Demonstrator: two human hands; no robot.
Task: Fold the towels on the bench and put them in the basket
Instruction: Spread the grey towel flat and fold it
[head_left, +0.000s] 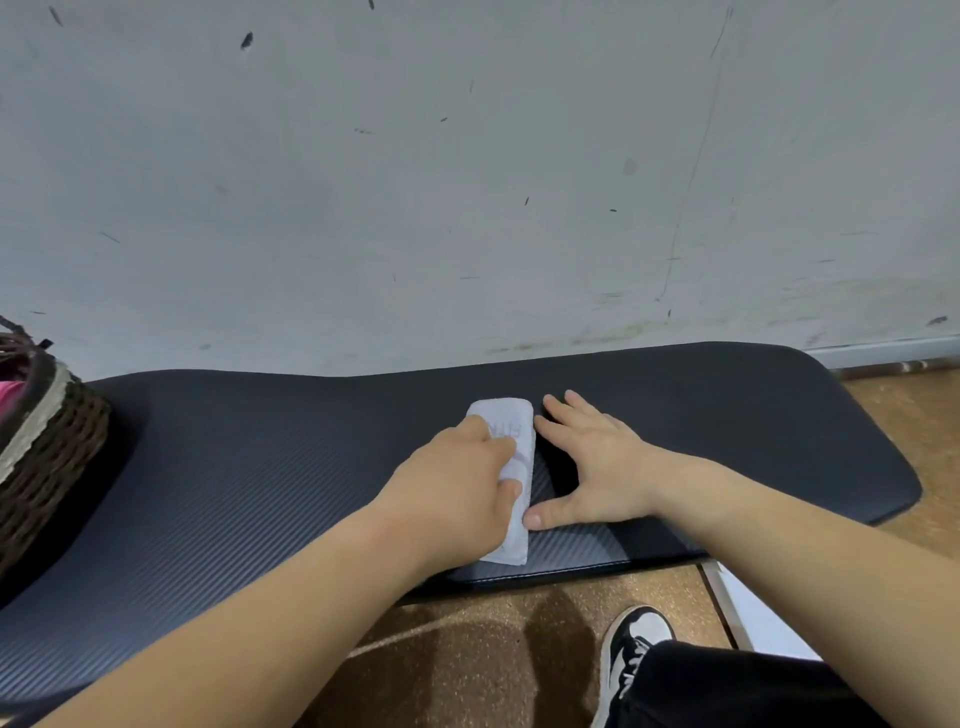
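Observation:
A small white towel (511, 421), folded into a narrow strip, lies on the black padded bench (260, 467) near its middle. My left hand (457, 483) lies over the strip's left side with curled fingers and thumb gripping it. My right hand (592, 462) rests flat on the bench just right of the towel, fingers spread and straight, the thumb tip touching the towel's right edge. A dark woven basket (47, 447) stands on the bench's far left end, with something pink inside it.
A scuffed grey wall rises directly behind the bench. Brown floor shows in front of and to the right of the bench. My black-and-white shoe (631, 649) and dark trouser leg are at the lower right.

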